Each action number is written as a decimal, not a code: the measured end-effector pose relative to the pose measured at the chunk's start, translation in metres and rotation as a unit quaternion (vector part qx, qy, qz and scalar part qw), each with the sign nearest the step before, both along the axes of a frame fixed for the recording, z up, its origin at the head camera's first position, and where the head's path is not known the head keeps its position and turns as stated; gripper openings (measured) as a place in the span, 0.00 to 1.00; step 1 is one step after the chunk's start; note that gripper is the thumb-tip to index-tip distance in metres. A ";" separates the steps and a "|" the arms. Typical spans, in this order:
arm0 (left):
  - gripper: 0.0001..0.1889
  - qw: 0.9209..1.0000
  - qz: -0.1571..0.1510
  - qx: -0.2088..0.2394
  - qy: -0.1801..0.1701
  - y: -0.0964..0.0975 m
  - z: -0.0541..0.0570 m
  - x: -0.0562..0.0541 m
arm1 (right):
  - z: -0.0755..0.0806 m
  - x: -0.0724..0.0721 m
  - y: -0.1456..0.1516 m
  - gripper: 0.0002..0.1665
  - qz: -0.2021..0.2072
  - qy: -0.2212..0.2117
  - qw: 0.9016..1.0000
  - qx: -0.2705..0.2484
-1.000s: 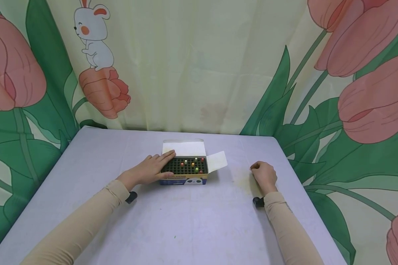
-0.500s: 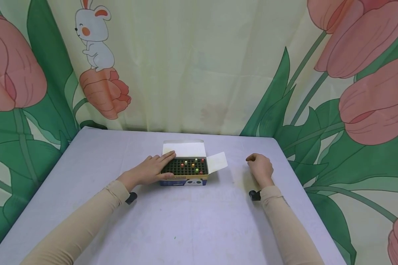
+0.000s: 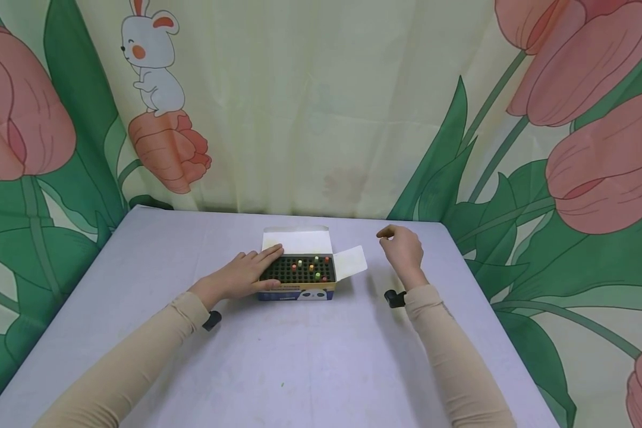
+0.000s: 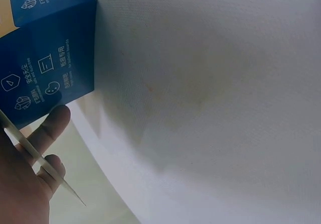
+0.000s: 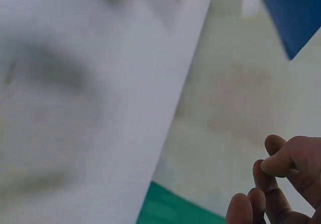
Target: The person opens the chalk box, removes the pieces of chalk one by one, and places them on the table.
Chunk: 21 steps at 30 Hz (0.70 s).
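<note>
A blue chalk box point(image 3: 289, 293) with a panda print stands mid-table, its white lid point(image 3: 296, 240) raised behind and a side flap point(image 3: 350, 263) folded out right. Inside, a black grid point(image 3: 284, 271) of holes carries several coloured chalk sticks point(image 3: 318, 275). My left hand point(image 3: 241, 276) rests across the box's left end, fingers straight over the top, thumb along the front edge. The left wrist view shows its fingertips under the printed end. My right hand point(image 3: 403, 252) is in the air right of the flap, fingers loosely curled; I see nothing between them in the right wrist view.
A pale cloth covers the table point(image 3: 299, 368). Its far edge meets a hanging curtain point(image 3: 299, 119) printed with tulips and a rabbit. In the left wrist view, a thin pale strip point(image 4: 46, 166) crosses in front of the hand.
My right hand has lifted from the table's right side and moved leftward and away from me, its fingers loosening. My left hand and the chalk box have stayed in place.
</note>
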<state>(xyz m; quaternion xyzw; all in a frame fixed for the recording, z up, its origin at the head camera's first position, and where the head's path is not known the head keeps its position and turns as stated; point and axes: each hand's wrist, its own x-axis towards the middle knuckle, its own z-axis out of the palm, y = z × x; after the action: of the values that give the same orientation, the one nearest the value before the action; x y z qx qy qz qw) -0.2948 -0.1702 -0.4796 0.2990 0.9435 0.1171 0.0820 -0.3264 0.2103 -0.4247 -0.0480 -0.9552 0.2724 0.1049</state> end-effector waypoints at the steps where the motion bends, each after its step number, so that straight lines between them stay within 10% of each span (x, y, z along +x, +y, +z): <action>1: 0.47 1.000 0.000 0.001 0.001 0.000 0.000 0.000 | 0.003 0.000 -0.004 0.14 0.005 0.006 1.000 0.000; 21: 0.48 1.000 -0.002 0.005 -0.004 -0.002 -0.002 -0.002 | 0.037 0.007 -0.093 0.13 0.095 0.052 0.994 -0.009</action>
<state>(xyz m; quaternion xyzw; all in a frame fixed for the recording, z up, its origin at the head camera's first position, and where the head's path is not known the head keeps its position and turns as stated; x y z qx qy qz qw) -0.2966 -0.1717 -0.4813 0.3009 0.9420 0.1229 0.0842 -0.3195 0.1174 -0.3876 0.0558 -0.9465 0.2913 0.1274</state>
